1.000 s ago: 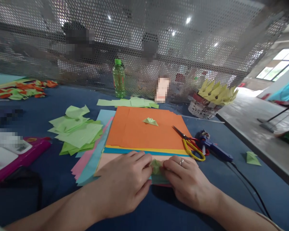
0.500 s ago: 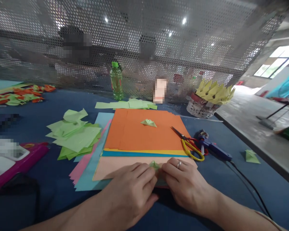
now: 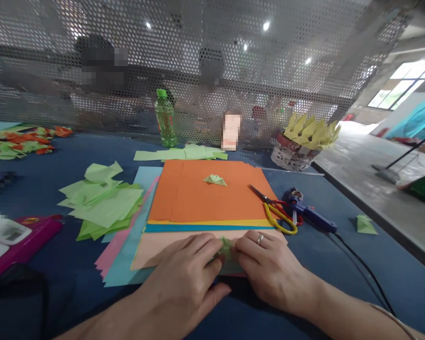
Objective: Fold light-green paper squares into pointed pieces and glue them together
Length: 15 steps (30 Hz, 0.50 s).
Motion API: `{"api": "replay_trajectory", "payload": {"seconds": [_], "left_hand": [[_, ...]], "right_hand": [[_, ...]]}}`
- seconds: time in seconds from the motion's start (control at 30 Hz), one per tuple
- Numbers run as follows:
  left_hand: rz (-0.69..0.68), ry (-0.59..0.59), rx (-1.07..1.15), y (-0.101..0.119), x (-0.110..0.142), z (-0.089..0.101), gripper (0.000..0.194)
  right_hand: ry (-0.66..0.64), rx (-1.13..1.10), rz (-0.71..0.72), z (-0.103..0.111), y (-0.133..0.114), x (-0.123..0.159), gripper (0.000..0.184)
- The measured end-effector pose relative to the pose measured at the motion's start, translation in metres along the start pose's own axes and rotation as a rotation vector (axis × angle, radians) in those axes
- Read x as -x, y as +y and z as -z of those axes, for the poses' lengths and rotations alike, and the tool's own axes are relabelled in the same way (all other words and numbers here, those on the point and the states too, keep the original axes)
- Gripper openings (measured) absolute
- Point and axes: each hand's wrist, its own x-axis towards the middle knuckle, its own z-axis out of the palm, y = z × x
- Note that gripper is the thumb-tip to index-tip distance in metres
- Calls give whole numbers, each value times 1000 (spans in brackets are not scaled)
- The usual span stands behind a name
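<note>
Between my two hands is a small folded piece of light green paper (image 3: 225, 245), partly hidden by my fingers. My left hand (image 3: 194, 264) is closed on its left side and my right hand (image 3: 265, 259), with a ring on one finger, is closed on its right side. The paper lies on the near edge of a pale peach sheet (image 3: 156, 245). Beyond it, orange paper (image 3: 212, 203) tops the stack, and a folded green paper piece (image 3: 216, 180) rests there. Scissors (image 3: 279, 217) with red and yellow handles lie across the stack's right edge.
A blue glue gun (image 3: 311, 215) with a black cord lies right of the scissors. Green paper squares (image 3: 102, 200) are piled at left. Farther back stand a green bottle (image 3: 166, 120) and a pot of yellow folded paper (image 3: 293, 153). A magenta case (image 3: 31, 245) sits far left.
My left fingers have shifted slightly left and apart from my right ones, so more of the green folded paper shows. The whole view has shifted a little.
</note>
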Motion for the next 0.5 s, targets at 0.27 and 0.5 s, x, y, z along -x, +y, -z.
{"api": "replay_trajectory", "payload": {"seconds": [0.27, 0.5], "left_hand": [[-123, 198, -272, 5, 4, -14, 35], [-86, 173, -131, 0, 0, -10, 23]], "right_hand": [[-10, -6, -28, 1, -1, 1, 22], [-5, -24, -58, 0, -2, 2, 21]]}}
